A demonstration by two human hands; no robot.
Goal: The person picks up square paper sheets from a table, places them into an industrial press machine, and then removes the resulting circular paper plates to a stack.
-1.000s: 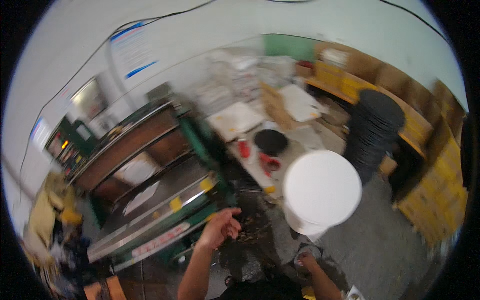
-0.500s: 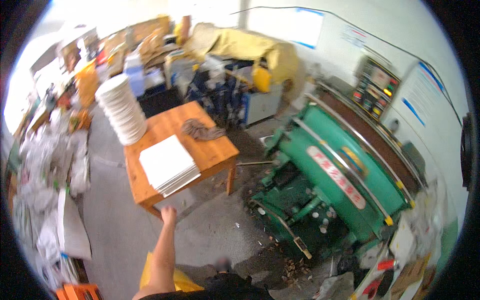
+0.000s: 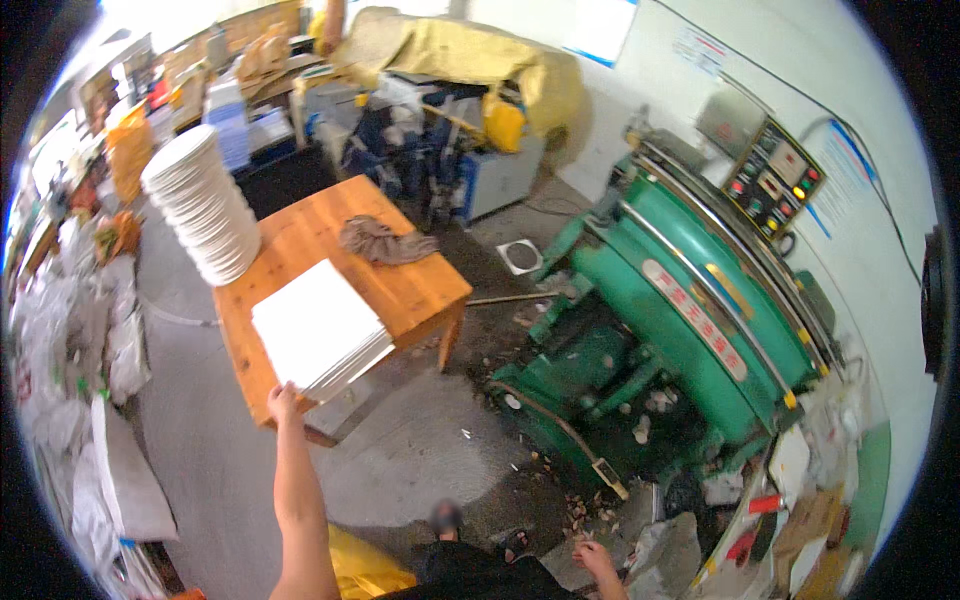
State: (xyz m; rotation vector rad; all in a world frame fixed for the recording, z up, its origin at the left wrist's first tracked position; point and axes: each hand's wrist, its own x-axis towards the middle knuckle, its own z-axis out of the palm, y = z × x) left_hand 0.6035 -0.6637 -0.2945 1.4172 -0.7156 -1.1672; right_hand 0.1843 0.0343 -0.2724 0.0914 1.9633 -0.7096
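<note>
Left hand [image 3: 284,399] at near corner of stacked flat white square sheets [image 3: 318,322] on orange-brown wooden table [image 3: 290,243]; can't tell whether fingers pinch. Right hand [image 3: 593,558] low, fingers loosely parted, above grey concrete floor [image 3: 400,480].

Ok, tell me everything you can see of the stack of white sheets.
The stack of white sheets lies flat on the wooden table, close to its edge. The sheets look squarish and smooth; their material is unclear. The layered side edges are slightly uneven. The left hand is at a near corner; its grip is unclear.
</note>
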